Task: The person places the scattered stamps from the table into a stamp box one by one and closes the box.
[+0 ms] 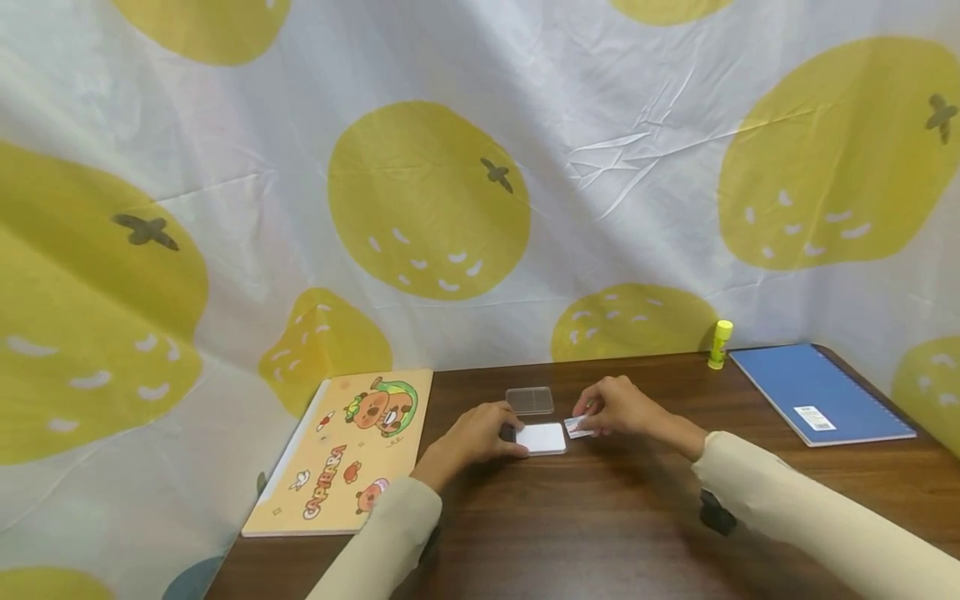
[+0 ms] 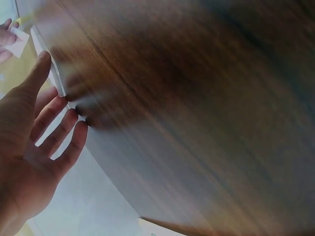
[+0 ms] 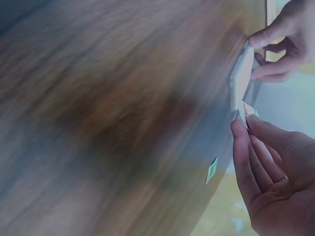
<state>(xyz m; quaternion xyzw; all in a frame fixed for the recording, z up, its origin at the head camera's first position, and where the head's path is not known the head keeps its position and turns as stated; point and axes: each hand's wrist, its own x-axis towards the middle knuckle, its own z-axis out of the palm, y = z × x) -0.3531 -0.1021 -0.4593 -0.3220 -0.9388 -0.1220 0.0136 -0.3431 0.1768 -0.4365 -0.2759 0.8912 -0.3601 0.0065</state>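
Observation:
In the head view my left hand (image 1: 477,435) holds a shallow clear box (image 1: 564,451) by its left end, thumb at the near edge and fingers at the far one. White card stock (image 1: 542,437) fills the box. My right hand (image 1: 617,407) pinches a small printed card (image 1: 576,427) between thumb and fingertips, just right of the box. In the right wrist view the card (image 3: 247,110) is tilted near the box's end (image 3: 241,81). A clear rectangular lid (image 1: 529,400) lies on the table behind the box.
A yellow picture book (image 1: 337,458) with cartoon animals lies at the left. Toward the back right are an upright yellow glue stick (image 1: 720,345) and a blue spiral notebook (image 1: 817,392). A small green flat piece (image 3: 211,170) lies near the right hand. A lemon-patterned cloth (image 1: 622,208) hangs behind the table.

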